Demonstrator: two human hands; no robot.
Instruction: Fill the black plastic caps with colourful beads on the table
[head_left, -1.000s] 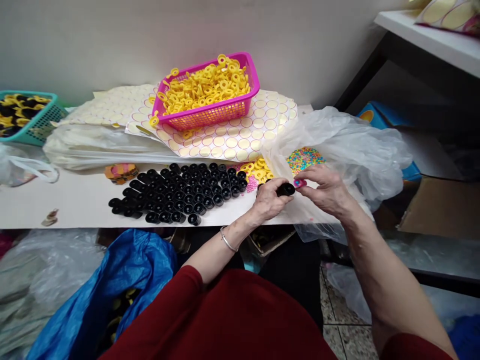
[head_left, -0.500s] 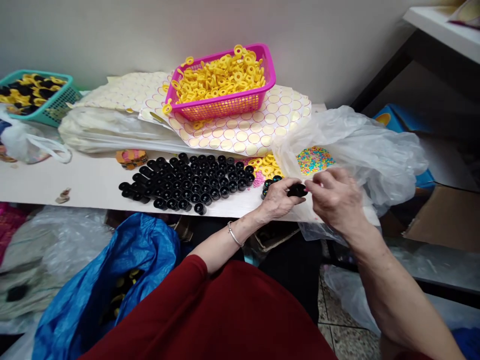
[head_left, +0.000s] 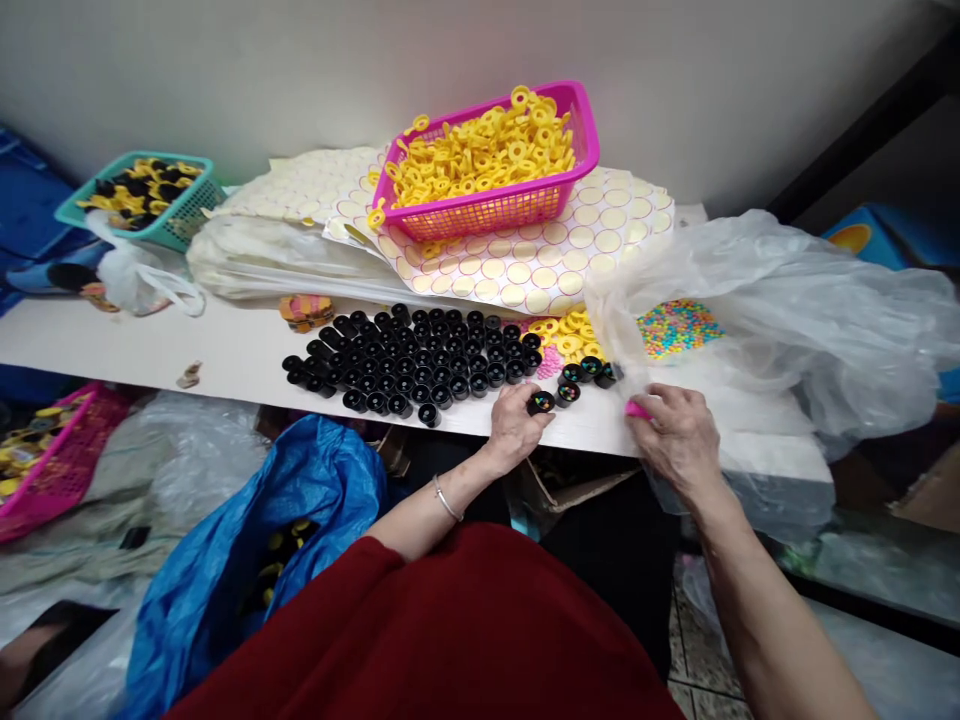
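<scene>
My left hand (head_left: 516, 428) has its thumb and fingers closed round a small black cup (head_left: 541, 402) with coloured beads in it, at the table's front edge. Several black cups with beads (head_left: 590, 367) stand just right of it. Between the fingers of my right hand (head_left: 675, 435) is a small bright pink object (head_left: 636, 409), mostly hidden. A heap of multicoloured beads (head_left: 681, 328) lies beyond that hand on a clear plastic bag (head_left: 780, 290). To the left, many black cups (head_left: 420, 365) stand upright in close rows, a few lying tilted at the far left.
Yellow rings (head_left: 570, 335) and pink beads (head_left: 550, 362) lie behind the cups. A pink basket (head_left: 480, 218) of yellow rings stands on sticker sheets (head_left: 622, 220). At the left are a teal basket (head_left: 187, 215) and, below the table, a blue sack (head_left: 315, 470).
My left hand has moved left and down with a black cup, away from my right hand. My right hand has dropped lower, still holding the pink object. The whole view has swung left.
</scene>
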